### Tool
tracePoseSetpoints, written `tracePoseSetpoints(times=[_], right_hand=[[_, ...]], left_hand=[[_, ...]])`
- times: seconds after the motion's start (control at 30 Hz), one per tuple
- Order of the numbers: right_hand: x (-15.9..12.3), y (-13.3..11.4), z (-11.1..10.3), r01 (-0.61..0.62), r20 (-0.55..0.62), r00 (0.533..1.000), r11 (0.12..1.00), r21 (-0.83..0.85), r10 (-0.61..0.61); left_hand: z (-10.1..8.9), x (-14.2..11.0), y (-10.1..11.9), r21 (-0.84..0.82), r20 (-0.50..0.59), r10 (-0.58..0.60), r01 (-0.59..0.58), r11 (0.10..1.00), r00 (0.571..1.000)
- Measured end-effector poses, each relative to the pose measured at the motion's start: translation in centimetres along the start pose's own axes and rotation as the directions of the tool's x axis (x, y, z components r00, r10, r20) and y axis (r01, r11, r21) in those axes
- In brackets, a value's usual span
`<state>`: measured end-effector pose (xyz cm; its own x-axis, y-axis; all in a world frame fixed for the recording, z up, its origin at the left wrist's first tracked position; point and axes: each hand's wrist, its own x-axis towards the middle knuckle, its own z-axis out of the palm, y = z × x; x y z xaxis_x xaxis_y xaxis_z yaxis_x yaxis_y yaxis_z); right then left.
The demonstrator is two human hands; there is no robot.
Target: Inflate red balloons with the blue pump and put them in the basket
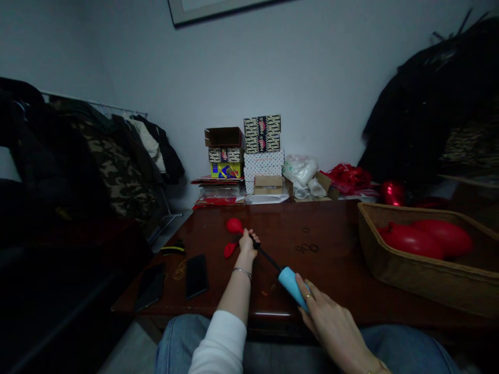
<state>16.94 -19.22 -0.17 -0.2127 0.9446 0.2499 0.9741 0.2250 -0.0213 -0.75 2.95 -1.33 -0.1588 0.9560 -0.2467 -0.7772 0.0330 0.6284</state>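
Observation:
My left hand (247, 244) is closed around the black nozzle end of a hand pump (290, 283), where a small red balloon (235, 225) sits at the tip. A second limp red balloon (229, 250) lies just left of that hand on the dark wooden table (323, 244). My right hand (327, 317) grips the pump's light blue handle near the table's front edge. The black shaft runs diagonally between the two hands.
A wicker basket (413, 275) with inflated red balloons (424, 239) stands at the right. Two dark phones (196, 275) and rubber bands lie at the left front. Stacked boxes (262, 150), bags and red ribbon line the back edge. Coats hang on both sides.

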Motion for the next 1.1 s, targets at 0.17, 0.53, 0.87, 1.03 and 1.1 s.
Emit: tracePoseSetpoints(times=[0.17, 0.53, 0.87, 1.03, 1.1], right_hand=[[-0.6, 0.0, -0.2, -0.014, -0.004, 1.000, 1.000, 0.018, 0.014], [4.6, -1.7, -0.8, -0.007, -0.002, 1.000, 0.996, -0.084, 0.007], [3.8, -2.7, -0.4, 0.019, -0.014, 1.000, 0.999, -0.051, -0.019], [0.7, -1.2, -0.3, 0.023, -0.011, 1.000, 1.000, -0.013, -0.023], [-0.3, -0.7, -0.4, 0.016, -0.012, 1.000, 1.000, -0.001, -0.016]], left_hand=[[0.5, -0.7, -0.7, -0.009, 0.012, -0.032, 0.032, 0.999, 0.999], [1.9, -2.9, -2.8, -0.027, 0.037, -0.099, 0.100, 0.995, 0.994], [0.7, -2.2, -0.8, -0.016, -0.007, -0.099, 0.099, 0.995, 0.995], [0.1, -1.5, 0.9, -0.036, -0.033, -0.063, 0.062, 0.997, 0.997], [0.0, -1.3, 1.1, -0.041, -0.033, -0.061, 0.059, 0.997, 0.998]])
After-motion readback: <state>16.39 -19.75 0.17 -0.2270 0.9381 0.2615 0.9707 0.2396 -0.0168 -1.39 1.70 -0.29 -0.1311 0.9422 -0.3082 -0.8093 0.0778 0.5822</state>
